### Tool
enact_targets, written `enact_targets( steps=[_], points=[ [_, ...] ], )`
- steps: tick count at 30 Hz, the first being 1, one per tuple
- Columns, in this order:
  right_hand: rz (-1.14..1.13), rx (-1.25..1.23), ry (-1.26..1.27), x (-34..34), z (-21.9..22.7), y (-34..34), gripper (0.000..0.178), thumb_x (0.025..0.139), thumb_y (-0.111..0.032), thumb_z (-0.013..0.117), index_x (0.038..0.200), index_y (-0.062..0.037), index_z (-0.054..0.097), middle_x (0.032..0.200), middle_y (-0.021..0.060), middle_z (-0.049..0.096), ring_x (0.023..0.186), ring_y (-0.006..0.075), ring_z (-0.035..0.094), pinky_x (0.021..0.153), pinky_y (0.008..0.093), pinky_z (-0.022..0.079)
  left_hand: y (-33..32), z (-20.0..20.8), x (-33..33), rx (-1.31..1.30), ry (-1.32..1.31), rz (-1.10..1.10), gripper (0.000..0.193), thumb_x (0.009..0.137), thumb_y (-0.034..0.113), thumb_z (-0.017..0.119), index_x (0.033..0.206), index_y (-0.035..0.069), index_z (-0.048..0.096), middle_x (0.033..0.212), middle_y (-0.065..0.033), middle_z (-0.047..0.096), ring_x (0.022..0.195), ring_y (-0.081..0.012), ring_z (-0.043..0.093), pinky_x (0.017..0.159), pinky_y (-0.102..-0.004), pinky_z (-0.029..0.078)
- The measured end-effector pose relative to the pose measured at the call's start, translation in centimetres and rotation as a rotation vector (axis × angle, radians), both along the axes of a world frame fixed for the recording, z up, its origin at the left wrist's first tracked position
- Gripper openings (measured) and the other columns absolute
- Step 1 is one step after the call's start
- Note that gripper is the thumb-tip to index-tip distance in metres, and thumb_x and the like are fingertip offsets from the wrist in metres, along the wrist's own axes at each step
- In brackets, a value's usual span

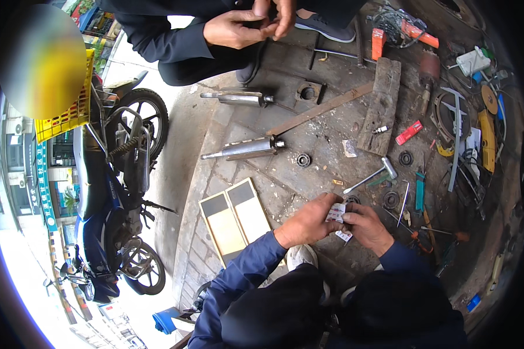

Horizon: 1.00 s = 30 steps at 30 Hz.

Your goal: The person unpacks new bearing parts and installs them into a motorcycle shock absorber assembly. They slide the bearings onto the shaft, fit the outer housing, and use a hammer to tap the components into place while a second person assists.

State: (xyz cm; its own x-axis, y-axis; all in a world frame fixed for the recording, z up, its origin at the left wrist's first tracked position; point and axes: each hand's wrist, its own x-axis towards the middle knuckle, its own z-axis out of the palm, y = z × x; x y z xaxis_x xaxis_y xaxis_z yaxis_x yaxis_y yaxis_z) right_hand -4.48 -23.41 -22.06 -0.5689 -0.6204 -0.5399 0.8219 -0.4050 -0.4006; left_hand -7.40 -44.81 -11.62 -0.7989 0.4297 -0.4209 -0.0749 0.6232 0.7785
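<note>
Dark-trousered knees [271, 314], left hand [310, 221] and right hand [369, 228] pinching white paper [335, 213], hammer [368, 178] nearby

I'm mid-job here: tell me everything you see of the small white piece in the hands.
The small white piece looks like paper or thin card, with marks too small to make out. It is held up over the paved ground, between the left hand and the right hand, with fingers at both sides. They hide much of its outline. Another white, marked part shows just below; whether it belongs to the same piece, I cannot tell.
</note>
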Motion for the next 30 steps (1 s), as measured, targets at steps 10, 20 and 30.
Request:
enact_targets(
  steps=[10, 20, 30],
  points=[
    [-0.039, -0.058, 0.019, 0.8, -0.4, 0.8, 0.039, 0.095, -0.025, 0.076, 0.122, 0.0025, 0.068, 0.101, 0.0062, 0.072, 0.085, 0.0155, 0.068, 0.078, 0.0311, 0.055, -0.3, -1.5, 1.1, 0.211, -0.143, 0.114, 0.041, 0.104, 0.011, 0.070, 0.140, -0.002, 0.057, 0.117, -0.0178, 0.067, 0.081, -0.0206, 0.074, 0.072, -0.0344, 0.061],
    [-0.117, -0.110, -0.080, 1.8, -2.0, 0.2, 0.032, 0.099, -0.024, 0.071, 0.122, -0.0014, 0.071, 0.108, 0.0064, 0.072, 0.094, 0.0163, 0.067, 0.079, 0.0327, 0.051, 0.0, -2.1, 1.4, 0.175, -0.235, 0.153, 0.067, 0.090, -0.001, 0.084, 0.148, -0.001, 0.050, 0.128, -0.0137, 0.067, 0.110, -0.0206, 0.071, 0.093, -0.0338, 0.061],
    [-0.147, -0.220, -0.167, 1.5, -0.7, 0.4, 0.029, 0.098, -0.020, 0.074, 0.118, 0.0003, 0.069, 0.099, 0.0055, 0.071, 0.082, 0.0159, 0.066, 0.073, 0.0312, 0.054, -0.4, -1.2, 1.5, 0.490, -0.562, 0.412, 0.072, 0.091, -0.001, 0.085, 0.151, -0.001, 0.045, 0.130, -0.0138, 0.067, 0.116, -0.0222, 0.069, 0.096, -0.0362, 0.061]
  ],
)
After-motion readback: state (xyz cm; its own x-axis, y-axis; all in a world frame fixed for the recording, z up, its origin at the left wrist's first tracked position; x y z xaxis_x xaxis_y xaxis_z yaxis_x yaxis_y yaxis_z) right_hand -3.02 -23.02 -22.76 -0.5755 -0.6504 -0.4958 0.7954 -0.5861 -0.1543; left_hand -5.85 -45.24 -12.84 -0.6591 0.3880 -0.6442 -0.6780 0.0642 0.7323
